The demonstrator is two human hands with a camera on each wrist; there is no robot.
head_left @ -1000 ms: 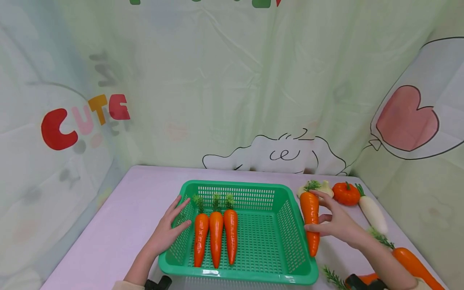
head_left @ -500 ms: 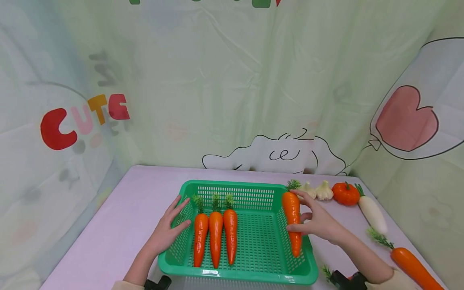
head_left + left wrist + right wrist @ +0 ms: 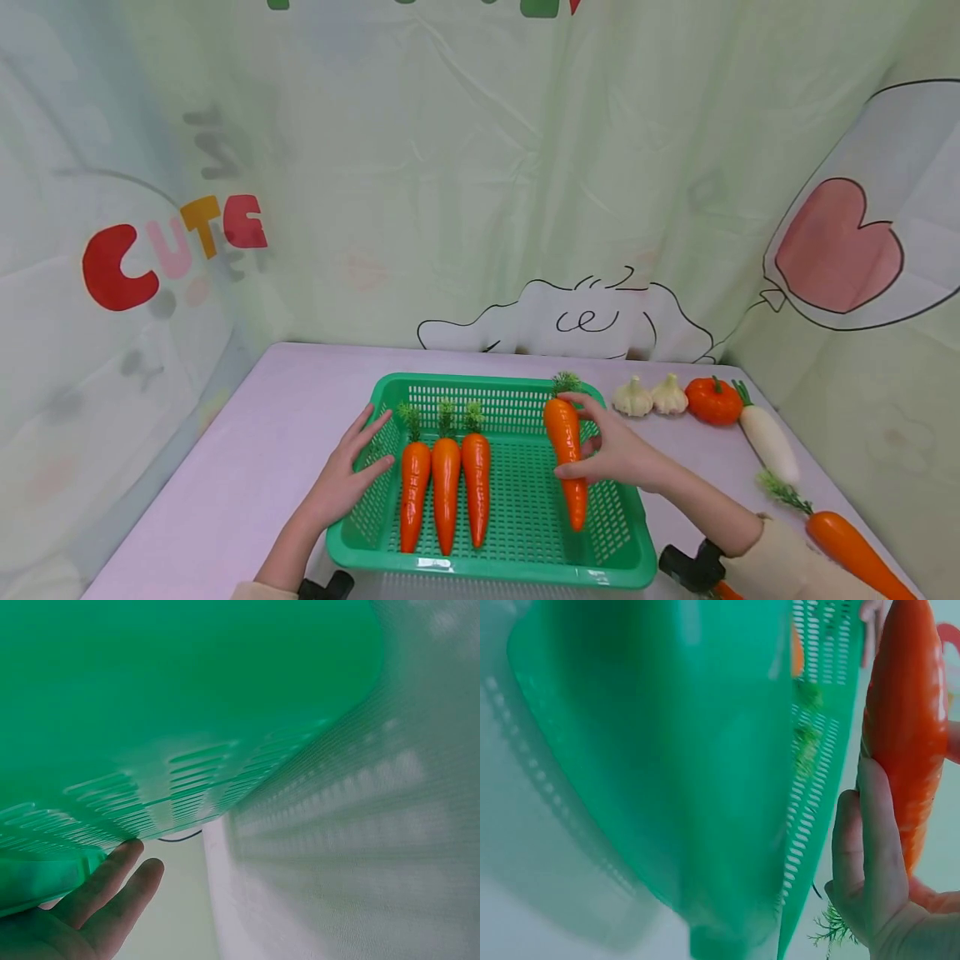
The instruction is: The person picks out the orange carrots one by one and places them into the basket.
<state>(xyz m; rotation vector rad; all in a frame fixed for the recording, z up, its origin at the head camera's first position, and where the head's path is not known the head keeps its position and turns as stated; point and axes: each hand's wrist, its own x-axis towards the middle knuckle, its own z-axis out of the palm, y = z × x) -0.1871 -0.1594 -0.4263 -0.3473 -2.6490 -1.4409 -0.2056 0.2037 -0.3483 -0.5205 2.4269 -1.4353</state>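
Observation:
My right hand (image 3: pixel 618 450) grips an orange carrot (image 3: pixel 564 437) with a green leafy top, holding it over the right part of a green basket (image 3: pixel 525 571). The right wrist view shows thumb and fingers on either side of this carrot (image 3: pixel 907 712). Inside the basket, on its left half, three more carrots (image 3: pixel 447 496) lie side by side with their tops toward the back. At the basket's left rim my left hand (image 3: pixel 345 475) rests with fingers spread. Two of its fingers (image 3: pixel 112 892) appear against the slotted outer wall in the left wrist view.
Right of the basket, two garlic bulbs (image 3: pixel 651 395), a small orange pumpkin (image 3: pixel 714 401) and a white radish (image 3: pixel 771 442) stand along the table's (image 3: pixel 247 467) far right. Another carrot (image 3: pixel 855 546) lies nearer, and one more (image 3: pixel 726 591) is mostly hidden under the right forearm.
The right hand has carried its carrot leftward, from outside the basket's right rim to above its interior. Both garlic bulbs have come into full view. My left hand stays in place.

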